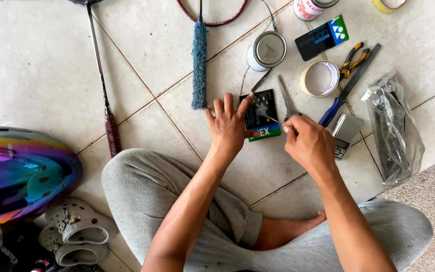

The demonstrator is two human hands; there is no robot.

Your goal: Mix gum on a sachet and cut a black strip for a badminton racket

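While the person sits cross-legged on the tiled floor [41, 65], grey trousers nearest the camera, the 2 hands meet just past the knees. The left hand [230, 126] lies flat with fingers spread, pressing down the near-left part of a small black card packet [262, 117] on the tile. The right hand [308, 143] is closed in a pinch on something thin and pale at the packet's right edge; what it is, I cannot tell, it looks like a short strip or blade. My read: the left fingertips sit close to that tip, so a slip toward them could nick a finger, and the smooth tile could let the packet slide if the pressing eases. Just beyond lie scissors [288, 98], points away, within brushing range of the right knuckles, and a small pocket scale [346, 132] near the right wrist that a sweep of the arm could knock. Farther out: a tape roll [319, 78], a blue-handled tool [351, 85], pliers [353, 59], a tin [267, 50], and a racket handle [199, 65] wrapped in blue cloth
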